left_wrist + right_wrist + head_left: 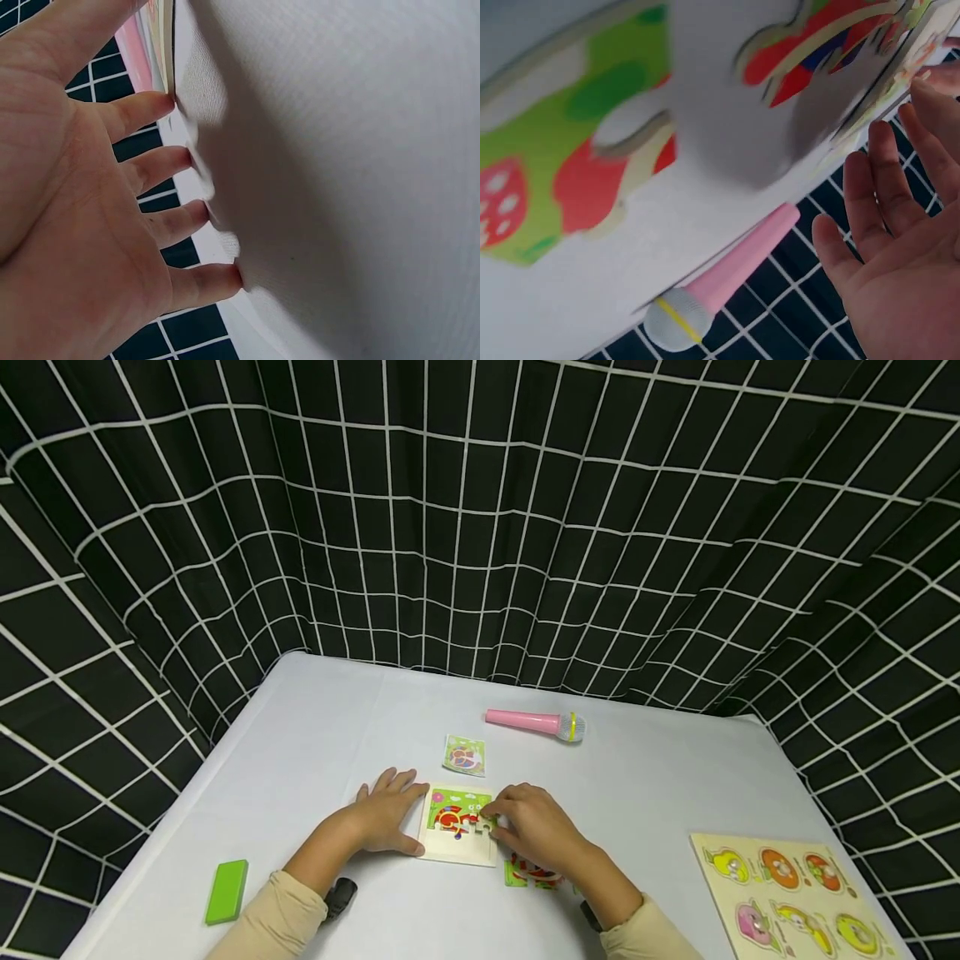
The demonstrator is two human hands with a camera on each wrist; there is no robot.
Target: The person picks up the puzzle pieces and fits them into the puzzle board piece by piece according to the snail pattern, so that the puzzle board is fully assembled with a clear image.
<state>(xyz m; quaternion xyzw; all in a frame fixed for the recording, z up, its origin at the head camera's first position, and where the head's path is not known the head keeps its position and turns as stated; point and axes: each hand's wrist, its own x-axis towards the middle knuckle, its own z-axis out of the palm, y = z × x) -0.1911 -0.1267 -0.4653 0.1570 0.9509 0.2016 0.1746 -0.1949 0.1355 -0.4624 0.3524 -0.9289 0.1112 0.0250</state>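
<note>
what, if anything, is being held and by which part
The left hand touches the puzzle board at its left edge. The right hand has thumb and forefinger at a puzzle piece; pinch or press is unclear.

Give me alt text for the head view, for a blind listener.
A person's left hand touches the left edge of a partly filled jigsaw tray while the right hand appears to pinch a piece inside it. Loose pieces lie nearby, a picture card and pink microphone beyond. A green block lies left, a fruit board right.
</note>
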